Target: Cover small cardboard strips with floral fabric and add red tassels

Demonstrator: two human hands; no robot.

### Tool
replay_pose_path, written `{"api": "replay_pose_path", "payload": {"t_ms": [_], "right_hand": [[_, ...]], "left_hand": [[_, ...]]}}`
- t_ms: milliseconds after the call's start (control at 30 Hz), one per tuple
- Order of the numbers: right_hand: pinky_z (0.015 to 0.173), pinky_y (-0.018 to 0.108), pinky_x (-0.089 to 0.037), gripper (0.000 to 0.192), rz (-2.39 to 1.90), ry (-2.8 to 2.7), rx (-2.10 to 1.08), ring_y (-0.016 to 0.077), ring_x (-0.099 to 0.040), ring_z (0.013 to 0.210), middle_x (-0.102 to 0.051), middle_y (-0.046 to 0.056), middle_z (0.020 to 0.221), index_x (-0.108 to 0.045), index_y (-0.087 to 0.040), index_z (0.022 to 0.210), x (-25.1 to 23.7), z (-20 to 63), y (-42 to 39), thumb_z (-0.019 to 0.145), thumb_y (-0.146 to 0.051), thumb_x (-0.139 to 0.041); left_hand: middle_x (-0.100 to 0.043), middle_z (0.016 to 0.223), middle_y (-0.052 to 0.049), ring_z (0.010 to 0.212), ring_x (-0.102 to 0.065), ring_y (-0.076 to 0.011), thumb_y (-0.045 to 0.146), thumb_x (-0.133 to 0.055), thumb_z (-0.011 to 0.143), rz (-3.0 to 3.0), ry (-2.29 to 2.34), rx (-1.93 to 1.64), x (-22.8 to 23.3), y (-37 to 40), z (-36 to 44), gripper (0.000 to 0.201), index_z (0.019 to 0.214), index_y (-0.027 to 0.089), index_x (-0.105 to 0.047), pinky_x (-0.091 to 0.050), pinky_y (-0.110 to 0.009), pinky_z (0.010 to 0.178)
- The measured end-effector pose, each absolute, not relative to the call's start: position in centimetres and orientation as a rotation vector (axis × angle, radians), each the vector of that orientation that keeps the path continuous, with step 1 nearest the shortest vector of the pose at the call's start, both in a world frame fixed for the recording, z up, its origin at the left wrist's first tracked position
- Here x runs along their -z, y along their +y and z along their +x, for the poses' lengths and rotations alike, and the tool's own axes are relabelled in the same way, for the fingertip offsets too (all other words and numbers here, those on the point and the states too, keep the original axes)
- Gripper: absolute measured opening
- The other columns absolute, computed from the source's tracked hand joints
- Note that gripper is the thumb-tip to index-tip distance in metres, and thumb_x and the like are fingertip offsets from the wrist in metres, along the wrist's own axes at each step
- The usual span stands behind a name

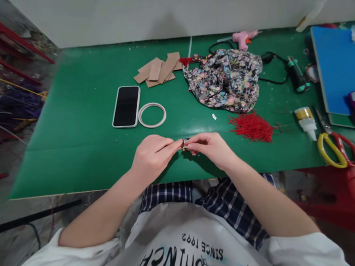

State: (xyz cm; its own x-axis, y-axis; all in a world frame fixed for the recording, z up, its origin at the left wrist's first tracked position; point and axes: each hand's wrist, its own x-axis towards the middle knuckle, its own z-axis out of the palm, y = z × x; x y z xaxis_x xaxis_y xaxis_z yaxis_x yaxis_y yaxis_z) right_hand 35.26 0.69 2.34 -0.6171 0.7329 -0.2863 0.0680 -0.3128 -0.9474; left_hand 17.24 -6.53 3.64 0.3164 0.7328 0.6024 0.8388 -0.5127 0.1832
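Note:
Near the front edge of the green table, my left hand (154,153) and my right hand (211,149) meet fingertip to fingertip. Both pinch a small dark patterned piece (184,144) with bits of yellow and red, mostly covered by the fingers. Its colours resemble the crumpled floral fabric (226,79) lying beyond my hands. Right of the hands is a heap of short red threads (253,127). A white ring (163,116) rests beyond my left hand, beside a phone (126,106) with a dark screen.
Cardboard strips (155,70) lie at the back, near a pink glue gun (242,40). On the right are a glue bottle (306,120), scissors (333,147) with yellow and red handles, a green-black tool (297,75) and a blue board (336,67). A white wall (113,13) bounds the table (78,141).

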Motion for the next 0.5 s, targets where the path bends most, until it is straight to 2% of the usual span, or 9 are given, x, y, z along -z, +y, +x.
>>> {"api": "replay_pose_path", "payload": {"t_ms": [267, 433, 500], "right_hand": [[0.057, 0.022, -0.044, 0.012, -1.07, -1.84, -1.83, 0.0078, -0.055, 0.058, -0.065, -0.001, 0.066, -0.067, -0.015, 0.078, -2.8, 35.8, 1.8, 0.073, -0.025, -0.062], [0.072, 0.024, -0.045, 0.013, -0.957, -2.168, -1.561, 0.0102, -0.061, 0.076, -0.069, 0.001, 0.082, -0.067, -0.017, 0.081, -2.7, 36.1, 2.4, 0.08, -0.021, -0.055], [0.073, 0.024, -0.044, 0.012, -0.934, -2.311, -1.389, 0.0103, -0.061, 0.077, -0.069, 0.001, 0.083, -0.067, -0.017, 0.08, -2.7, 36.0, 2.6, 0.08, -0.021, -0.056]], "left_hand": [[-0.066, 0.082, -0.003, 0.075, -0.057, -0.0125, 0.01, -0.06, 0.079, -2.582, -1.412, 0.978, -2.5, -6.8, 17.1, 0.034, 0.112, 0.016, -0.057, -0.045, -0.027, 0.069], [-0.067, 0.092, -0.005, 0.082, -0.058, -0.0149, 0.011, -0.061, 0.079, -2.665, -1.339, 0.896, -1.8, -6.8, 16.5, 0.027, 0.105, 0.014, -0.058, -0.046, -0.031, 0.075], [-0.068, 0.094, -0.005, 0.083, -0.059, -0.0155, 0.011, -0.059, 0.08, -2.698, -1.306, 0.817, -1.7, -6.7, 16.3, 0.023, 0.102, 0.014, -0.059, -0.045, -0.032, 0.076]]}}
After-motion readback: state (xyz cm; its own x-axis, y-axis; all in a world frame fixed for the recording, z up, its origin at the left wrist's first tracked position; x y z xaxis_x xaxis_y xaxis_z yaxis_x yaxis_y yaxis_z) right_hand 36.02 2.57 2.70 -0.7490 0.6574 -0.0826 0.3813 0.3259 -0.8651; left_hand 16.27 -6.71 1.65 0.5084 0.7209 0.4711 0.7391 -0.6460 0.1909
